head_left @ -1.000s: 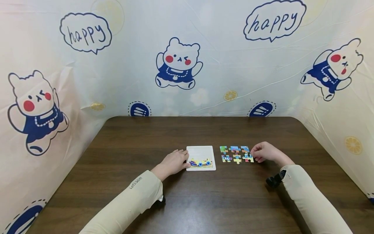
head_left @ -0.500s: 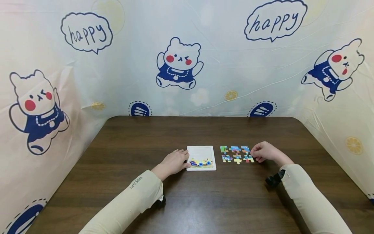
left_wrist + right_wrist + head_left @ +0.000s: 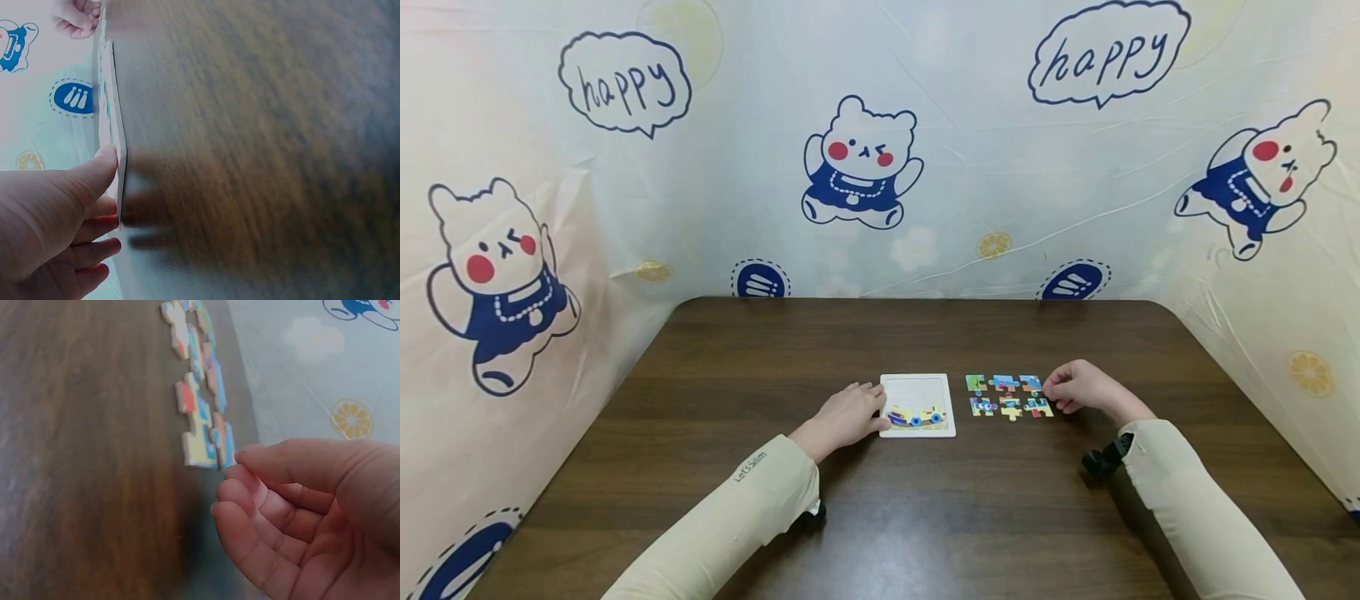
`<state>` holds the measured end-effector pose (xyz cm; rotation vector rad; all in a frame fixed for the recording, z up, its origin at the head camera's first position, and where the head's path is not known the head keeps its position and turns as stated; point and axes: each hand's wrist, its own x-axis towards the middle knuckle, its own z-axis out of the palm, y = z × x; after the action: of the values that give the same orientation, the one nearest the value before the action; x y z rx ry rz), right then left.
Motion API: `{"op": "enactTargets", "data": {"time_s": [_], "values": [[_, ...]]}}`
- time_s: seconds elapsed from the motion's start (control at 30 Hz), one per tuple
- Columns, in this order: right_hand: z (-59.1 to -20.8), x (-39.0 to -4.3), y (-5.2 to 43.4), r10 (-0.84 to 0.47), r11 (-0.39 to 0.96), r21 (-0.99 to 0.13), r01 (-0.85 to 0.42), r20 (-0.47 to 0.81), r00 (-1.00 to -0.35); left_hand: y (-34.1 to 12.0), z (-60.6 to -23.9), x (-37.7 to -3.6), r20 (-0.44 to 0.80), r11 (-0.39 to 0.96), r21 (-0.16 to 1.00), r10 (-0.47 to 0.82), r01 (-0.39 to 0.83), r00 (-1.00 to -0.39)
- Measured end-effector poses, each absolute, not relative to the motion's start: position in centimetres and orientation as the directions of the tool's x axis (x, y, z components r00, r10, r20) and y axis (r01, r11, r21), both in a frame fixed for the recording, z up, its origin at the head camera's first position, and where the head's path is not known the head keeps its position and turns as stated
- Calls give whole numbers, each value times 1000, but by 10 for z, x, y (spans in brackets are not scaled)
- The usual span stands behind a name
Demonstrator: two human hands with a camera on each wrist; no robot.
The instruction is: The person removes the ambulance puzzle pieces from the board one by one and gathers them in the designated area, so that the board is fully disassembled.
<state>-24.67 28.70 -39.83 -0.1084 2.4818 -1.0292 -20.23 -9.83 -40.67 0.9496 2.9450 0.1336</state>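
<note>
A white puzzle tray (image 3: 917,392) lies on the dark table, and its bottom row holds joined pieces showing a yellow car (image 3: 916,416). My left hand (image 3: 850,414) rests at the tray's left edge; in the left wrist view its thumb (image 3: 103,169) lies on the tray rim (image 3: 115,112), with the other fingers relaxed on the table beside it. Several loose colourful puzzle pieces (image 3: 1009,396) sit in two rows right of the tray. My right hand (image 3: 1075,387) is loosely curled beside them, and a fingertip (image 3: 247,453) touches the nearest piece (image 3: 203,440). It holds nothing.
The dark wooden table (image 3: 925,517) is enclosed at the back and on both sides by a curtain (image 3: 970,167) printed with cartoon bears. A black camera mount (image 3: 1101,461) sits on my right wrist. Cream sleeves cover both forearms.
</note>
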Motion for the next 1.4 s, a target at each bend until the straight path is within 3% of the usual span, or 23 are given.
{"op": "enactTargets", "data": {"time_s": [0.5, 1.4], "values": [[-378, -243, 246, -353, 664, -742, -89, -206, -913, -100, -408, -203, -13, 807, 111, 584, 579, -811], [-382, -238, 138, -508, 628, -748, -213, -187, -841, -101, -408, -204, -16, 802, 115, 591, 586, -807]]}}
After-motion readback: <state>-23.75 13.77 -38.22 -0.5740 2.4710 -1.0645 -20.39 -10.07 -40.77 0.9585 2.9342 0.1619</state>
